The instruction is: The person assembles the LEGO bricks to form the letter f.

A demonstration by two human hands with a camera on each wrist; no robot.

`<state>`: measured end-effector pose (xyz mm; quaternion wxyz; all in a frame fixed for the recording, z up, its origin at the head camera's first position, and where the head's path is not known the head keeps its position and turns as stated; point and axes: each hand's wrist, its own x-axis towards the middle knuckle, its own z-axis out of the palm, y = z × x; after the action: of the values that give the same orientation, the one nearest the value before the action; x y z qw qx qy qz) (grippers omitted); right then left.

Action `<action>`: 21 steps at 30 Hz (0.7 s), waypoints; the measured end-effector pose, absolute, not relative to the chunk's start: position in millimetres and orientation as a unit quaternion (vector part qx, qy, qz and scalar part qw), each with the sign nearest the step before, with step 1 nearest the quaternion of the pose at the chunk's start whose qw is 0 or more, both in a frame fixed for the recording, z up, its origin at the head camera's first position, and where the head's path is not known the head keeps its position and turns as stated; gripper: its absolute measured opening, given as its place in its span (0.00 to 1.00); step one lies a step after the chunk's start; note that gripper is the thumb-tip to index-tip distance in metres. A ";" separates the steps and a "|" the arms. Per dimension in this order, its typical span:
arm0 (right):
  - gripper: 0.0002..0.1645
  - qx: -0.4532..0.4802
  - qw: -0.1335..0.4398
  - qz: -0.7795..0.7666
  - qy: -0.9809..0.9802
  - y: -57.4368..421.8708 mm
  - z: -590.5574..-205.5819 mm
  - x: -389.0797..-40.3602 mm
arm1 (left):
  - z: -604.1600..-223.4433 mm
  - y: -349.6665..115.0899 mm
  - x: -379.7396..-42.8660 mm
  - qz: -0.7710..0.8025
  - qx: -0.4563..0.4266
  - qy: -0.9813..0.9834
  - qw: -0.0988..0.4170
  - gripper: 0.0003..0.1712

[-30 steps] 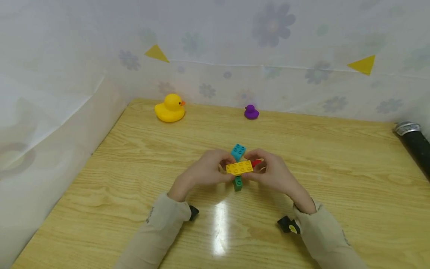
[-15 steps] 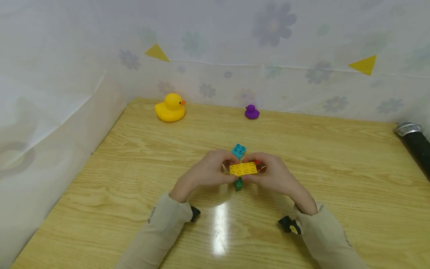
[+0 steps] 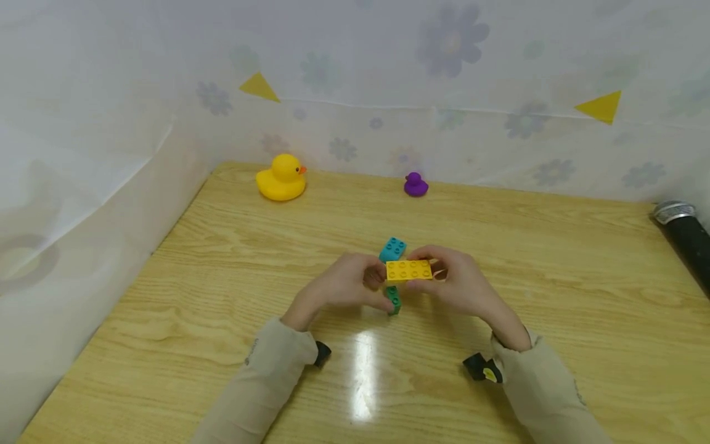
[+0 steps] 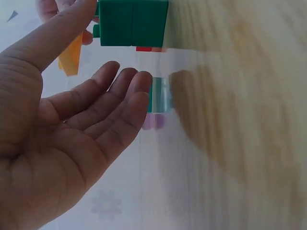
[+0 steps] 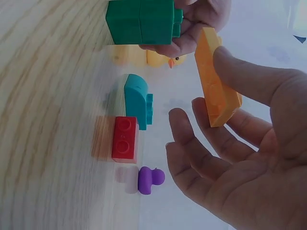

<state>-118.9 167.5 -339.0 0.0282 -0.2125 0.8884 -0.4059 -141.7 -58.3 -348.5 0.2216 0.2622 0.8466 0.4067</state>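
Observation:
A yellow building brick [image 3: 408,270] with two rows of studs is pinched between the thumb and fingers of my right hand [image 3: 456,280], raised off the table. My left hand [image 3: 350,280] is just left of it, fingers loosely bent and apart from the brick; in the left wrist view its palm holds nothing. A green brick [image 3: 393,301] stands on the table by the left thumb. Beyond the yellow brick sits a teal brick [image 3: 393,248] with a curved side. The right wrist view shows a red brick [image 5: 125,139] beside the teal one; in the head view it is hidden.
A large yellow rubber duck [image 3: 281,179] and a small purple duck [image 3: 415,185] stand along the back of the wooden table [image 3: 233,296]. At the far right lies a black microphone [image 3: 685,237]. A flowered white sheet [image 3: 377,74] hangs behind.
The yellow brick has moved right and slightly away, with my right hand. My left hand was around its left end and has now come off it.

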 end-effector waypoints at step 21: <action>0.20 -0.204 0.027 -0.422 0.883 165.3 -344.2 -120.0 | -357.1 -56.2 -143.2 0.392 0.252 0.860 0.207 0.20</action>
<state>-120.0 165.3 -344.2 0.0270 -0.2037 0.8831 -0.4218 -143.2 -56.2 -357.1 0.2071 0.2519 0.8601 0.3922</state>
